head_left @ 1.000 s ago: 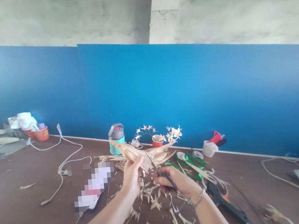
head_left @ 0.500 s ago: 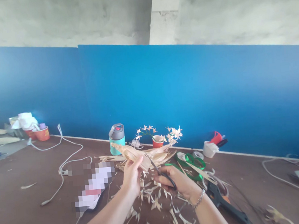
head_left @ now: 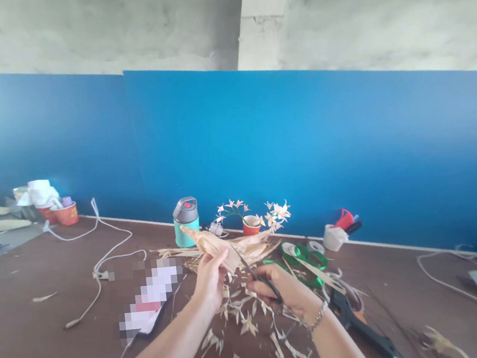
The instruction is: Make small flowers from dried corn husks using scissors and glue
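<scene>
Between the thumb and fingers of my left hand (head_left: 210, 280) is a pale dried corn husk (head_left: 213, 248), its narrow end pointing up and left toward the flask. My right hand (head_left: 280, 287) grips a pair of dark-handled scissors (head_left: 268, 287), fingers in the loops. The blades lie against the right edge of the husk; whether they are cutting into it I cannot tell. Behind the hands rests a pile of more husks (head_left: 257, 247). Below them, small cut scraps and a star-shaped husk flower (head_left: 248, 324) are scattered on the brown table (head_left: 154, 356).
A turquoise flask (head_left: 187, 232) and a red cup (head_left: 251, 225) with husk flowers (head_left: 279, 214) stand by the blue partition (head_left: 303, 150). Green ribbon (head_left: 314, 262) and a black glue gun (head_left: 362, 327) lie right. White cables (head_left: 103, 259) and a blurred phone-like object (head_left: 153, 300) lie left.
The top of the husk has shifted slightly to the right. Both hands and the scissors stay nearly in place.
</scene>
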`<state>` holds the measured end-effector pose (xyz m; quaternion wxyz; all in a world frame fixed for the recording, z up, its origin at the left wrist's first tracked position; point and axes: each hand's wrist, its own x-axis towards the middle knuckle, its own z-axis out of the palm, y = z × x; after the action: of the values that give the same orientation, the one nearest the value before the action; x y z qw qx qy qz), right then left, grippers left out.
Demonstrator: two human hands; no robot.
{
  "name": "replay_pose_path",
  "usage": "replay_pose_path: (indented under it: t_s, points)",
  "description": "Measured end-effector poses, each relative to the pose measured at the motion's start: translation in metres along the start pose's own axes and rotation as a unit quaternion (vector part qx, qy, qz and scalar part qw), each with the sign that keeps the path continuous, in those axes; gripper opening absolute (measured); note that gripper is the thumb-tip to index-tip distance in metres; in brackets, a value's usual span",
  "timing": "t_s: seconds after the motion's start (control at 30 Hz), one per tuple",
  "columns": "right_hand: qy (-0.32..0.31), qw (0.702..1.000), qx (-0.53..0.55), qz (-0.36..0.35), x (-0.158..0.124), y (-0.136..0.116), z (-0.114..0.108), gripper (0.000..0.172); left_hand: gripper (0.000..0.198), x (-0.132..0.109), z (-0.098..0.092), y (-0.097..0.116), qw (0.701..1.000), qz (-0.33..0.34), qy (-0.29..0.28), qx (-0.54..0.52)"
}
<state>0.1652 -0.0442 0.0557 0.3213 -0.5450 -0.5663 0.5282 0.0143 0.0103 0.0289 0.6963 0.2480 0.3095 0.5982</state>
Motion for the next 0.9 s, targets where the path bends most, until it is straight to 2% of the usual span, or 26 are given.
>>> replay_pose_path:
  t_s: [0.17,0.43,0.9]
  points:
    - [0.007,1.0,-0.014,0.002,0.0001,0.0005,-0.0001,0.023,0.024,0.0007,0.0011,0.0016,1.0,-0.005,0.0,0.0]
    - [0.014,1.0,-0.022,0.015,-0.0012,0.0007,-0.0015,0.02,0.023,0.0009,0.0007,0.0043,0.999,-0.021,-0.031,0.007]
    - [-0.022,0.998,-0.051,0.01,-0.0022,0.0023,-0.0098,0.015,0.025,0.0065,-0.0013,0.0092,0.996,-0.046,-0.062,0.034]
